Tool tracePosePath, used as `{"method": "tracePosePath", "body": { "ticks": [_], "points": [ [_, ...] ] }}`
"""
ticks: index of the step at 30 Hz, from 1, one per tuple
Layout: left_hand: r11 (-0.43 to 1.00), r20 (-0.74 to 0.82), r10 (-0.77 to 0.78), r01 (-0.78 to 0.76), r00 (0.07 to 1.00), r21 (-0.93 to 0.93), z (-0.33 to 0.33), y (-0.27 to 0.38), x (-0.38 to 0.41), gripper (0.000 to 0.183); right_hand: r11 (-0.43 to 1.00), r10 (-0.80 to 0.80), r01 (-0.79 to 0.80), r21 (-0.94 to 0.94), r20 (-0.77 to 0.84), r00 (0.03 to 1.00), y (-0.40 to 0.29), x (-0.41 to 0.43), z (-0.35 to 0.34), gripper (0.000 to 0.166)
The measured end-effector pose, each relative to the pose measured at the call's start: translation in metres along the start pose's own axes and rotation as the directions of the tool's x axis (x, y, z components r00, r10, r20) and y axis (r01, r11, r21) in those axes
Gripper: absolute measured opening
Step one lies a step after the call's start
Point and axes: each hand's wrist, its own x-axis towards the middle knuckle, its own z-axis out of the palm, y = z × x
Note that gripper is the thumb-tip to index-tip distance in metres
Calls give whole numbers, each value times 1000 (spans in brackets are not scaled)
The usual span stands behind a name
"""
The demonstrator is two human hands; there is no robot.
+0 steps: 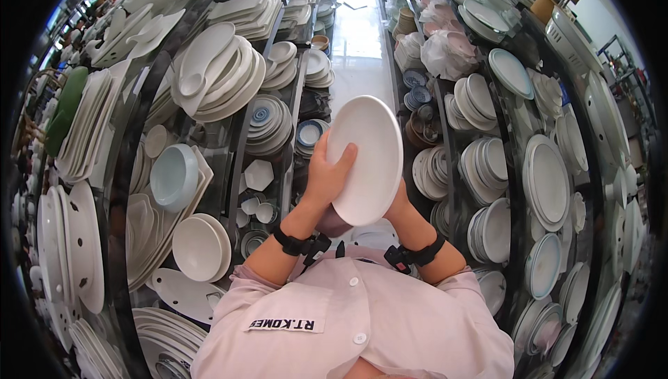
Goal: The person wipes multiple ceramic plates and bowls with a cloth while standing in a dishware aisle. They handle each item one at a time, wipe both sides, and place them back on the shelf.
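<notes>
A white oval plate (368,160) is held up, tilted, in front of my chest. On its left rim lies my left hand (334,168), with the thumb over the plate's face and the fingers at the edge and behind. My right hand (399,199) is mostly hidden behind the plate's lower right part; only its edge and the wrist show, so its grip cannot be made out. Black straps with small devices sit on both forearms.
Tall shelves flank me, with a bright aisle floor (360,50) running ahead between them. On the left stand oval plates (222,76), a pale blue bowl (174,177) and blue-patterned plates (266,118). Stacked plates (545,181) and a plastic-wrapped bundle (448,55) fill the right.
</notes>
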Motion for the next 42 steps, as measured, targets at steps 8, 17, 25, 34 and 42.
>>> {"method": "tracePosePath", "body": {
  "ticks": [8,17,25,34,42],
  "points": [
    [984,-2,13,-14,1000,-180,5,34,0,38,970,237,-242,-22,-133,962,-23,-9,2,45],
    [964,-265,67,-131,962,-230,37,23,15,43,972,197,-197,126,12,980,-78,-26,-29,58],
    [970,-160,18,-56,987,-236,98,29,10,45,989,-134,125,79,117,984,-108,-47,-85,66],
    [974,-223,73,-118,972,-194,138,34,-4,49,961,-21,-104,258,438,899,-140,-21,-139,80],
    [987,-400,98,-141,911,-78,118,41,-29,48,857,-167,298,-421,320,933,-155,-38,-123,52]
  ]
}}
